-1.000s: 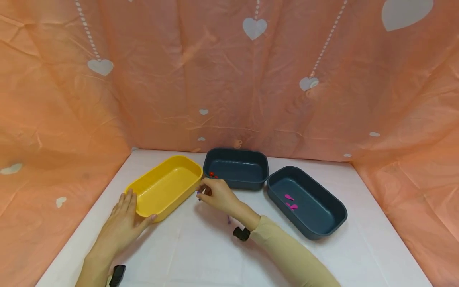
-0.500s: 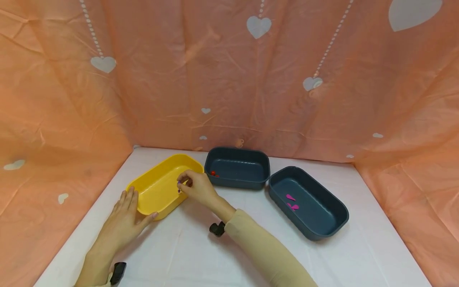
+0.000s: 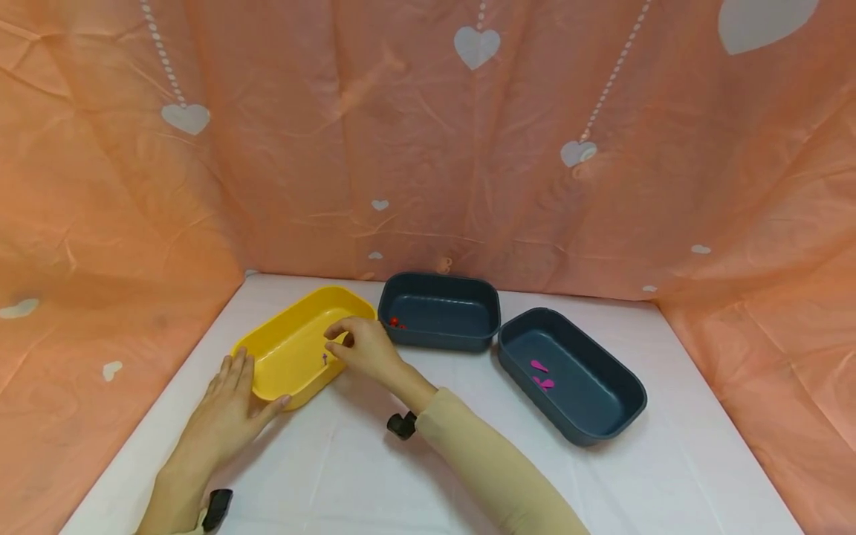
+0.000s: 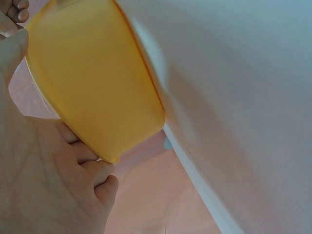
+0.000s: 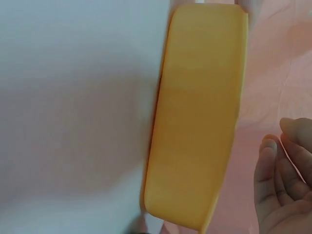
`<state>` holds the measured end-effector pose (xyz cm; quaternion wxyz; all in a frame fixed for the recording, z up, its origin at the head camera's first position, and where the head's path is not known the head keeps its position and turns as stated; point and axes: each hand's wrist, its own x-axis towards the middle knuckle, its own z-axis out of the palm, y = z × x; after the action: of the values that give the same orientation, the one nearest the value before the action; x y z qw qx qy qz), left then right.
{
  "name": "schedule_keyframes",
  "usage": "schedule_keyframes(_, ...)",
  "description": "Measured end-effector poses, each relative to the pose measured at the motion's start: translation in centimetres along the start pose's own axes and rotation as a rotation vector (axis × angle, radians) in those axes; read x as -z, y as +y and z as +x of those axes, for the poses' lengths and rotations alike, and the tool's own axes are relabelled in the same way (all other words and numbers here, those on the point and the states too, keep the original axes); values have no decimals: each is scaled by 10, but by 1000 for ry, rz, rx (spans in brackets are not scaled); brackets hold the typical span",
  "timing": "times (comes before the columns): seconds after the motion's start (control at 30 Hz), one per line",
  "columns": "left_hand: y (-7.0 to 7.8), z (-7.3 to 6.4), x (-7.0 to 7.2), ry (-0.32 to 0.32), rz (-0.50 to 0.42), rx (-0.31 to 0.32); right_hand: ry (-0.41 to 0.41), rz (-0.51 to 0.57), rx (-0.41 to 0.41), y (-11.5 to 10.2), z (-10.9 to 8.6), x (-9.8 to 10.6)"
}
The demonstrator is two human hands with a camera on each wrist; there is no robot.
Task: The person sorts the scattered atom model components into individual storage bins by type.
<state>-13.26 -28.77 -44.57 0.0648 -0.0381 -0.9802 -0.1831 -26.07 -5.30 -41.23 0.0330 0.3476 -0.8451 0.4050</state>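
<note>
In the head view, my left hand [image 3: 224,420] grips the near left end of a yellow tray [image 3: 267,338]. Its fingers lie over the rim and its thumb presses the near side; the left wrist view shows the fingers bent over the tray's edge [image 4: 90,148]. My right hand [image 3: 366,349] hovers over the tray's near long side, thumb and forefinger apart. Just left of its fingertips is a small purple piece [image 3: 325,359] inside the tray, too small to name. The right wrist view has the right hand [image 5: 287,170] with nothing between its fingertips, beyond the tray's rim.
A dark blue tray [image 3: 444,343] at the back holds several small red bits [image 3: 394,322]. Another dark blue tray [image 3: 602,386], on the right, holds several pink drop-shaped pieces [image 3: 539,365]. An orange curtain [image 3: 414,186] hangs behind the white table [image 3: 374,475].
My right hand has moved left from the table to over the yellow tray and let go of the small purple piece there. My left hand has stayed on the tray.
</note>
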Motion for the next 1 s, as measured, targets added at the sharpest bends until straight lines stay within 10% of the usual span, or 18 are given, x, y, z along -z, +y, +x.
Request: schedule_keyframes(1.0, -3, 0, -2, 4, -5, -20, 122, -2, 5, 41, -77, 66)
